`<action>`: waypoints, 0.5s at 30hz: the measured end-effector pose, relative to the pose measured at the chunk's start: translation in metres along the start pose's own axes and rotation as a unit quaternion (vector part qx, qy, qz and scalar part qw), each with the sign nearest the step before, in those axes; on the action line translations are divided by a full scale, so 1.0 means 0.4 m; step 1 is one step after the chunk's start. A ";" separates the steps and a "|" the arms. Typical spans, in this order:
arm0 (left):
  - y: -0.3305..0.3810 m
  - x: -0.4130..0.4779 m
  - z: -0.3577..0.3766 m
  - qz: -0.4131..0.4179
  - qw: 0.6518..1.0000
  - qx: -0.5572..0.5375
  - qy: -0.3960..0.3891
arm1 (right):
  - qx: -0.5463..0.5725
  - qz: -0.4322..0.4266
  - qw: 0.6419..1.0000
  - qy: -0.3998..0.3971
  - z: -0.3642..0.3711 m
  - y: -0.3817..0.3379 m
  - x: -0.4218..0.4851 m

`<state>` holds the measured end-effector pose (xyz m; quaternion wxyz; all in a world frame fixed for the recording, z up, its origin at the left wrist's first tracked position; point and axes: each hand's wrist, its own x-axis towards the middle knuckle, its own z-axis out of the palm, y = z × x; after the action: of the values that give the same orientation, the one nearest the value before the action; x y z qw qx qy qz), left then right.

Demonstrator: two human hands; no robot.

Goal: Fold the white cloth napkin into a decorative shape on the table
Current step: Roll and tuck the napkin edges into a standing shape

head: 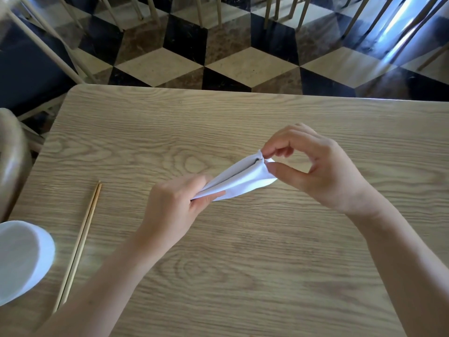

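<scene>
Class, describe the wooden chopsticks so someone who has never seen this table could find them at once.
Start at the light wood-grain table and go to its left side. Between the round white bowl and the person's left hand lies a pair of pale wooden chopsticks, side by side. Nothing else there is long, thin and straight.

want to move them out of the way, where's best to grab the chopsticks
Probably mid-length, from above and the right: the chopsticks lie flat on the table, side by side, so one pinch across both lifts them level. The white bowl crowds their left side.
</scene>
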<state>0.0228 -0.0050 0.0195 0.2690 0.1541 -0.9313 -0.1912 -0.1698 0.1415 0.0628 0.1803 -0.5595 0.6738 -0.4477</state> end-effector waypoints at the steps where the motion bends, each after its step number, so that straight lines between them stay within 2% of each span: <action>1: 0.000 0.001 0.000 0.000 1.000 0.002 0.001 | -0.005 -0.004 1.000 -0.011 -0.004 0.001 0.002; 6: -0.002 0.003 0.002 -0.001 1.000 0.022 -0.006 | -0.039 -0.035 0.999 -0.009 -0.004 0.001 0.004; 9: 0.000 0.008 -0.005 -0.041 0.999 -0.005 -0.009 | -0.057 -0.046 0.997 0.020 -0.001 0.007 -0.005; 15: 0.008 0.002 -0.002 -0.080 0.995 -0.064 -0.006 | -0.010 -0.025 0.998 0.054 0.021 0.014 -0.024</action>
<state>0.0219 -0.0026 0.0219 0.2565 0.2095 -0.9035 -0.2720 -0.1641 0.1467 0.0514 0.1267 -0.5526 0.6732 -0.4748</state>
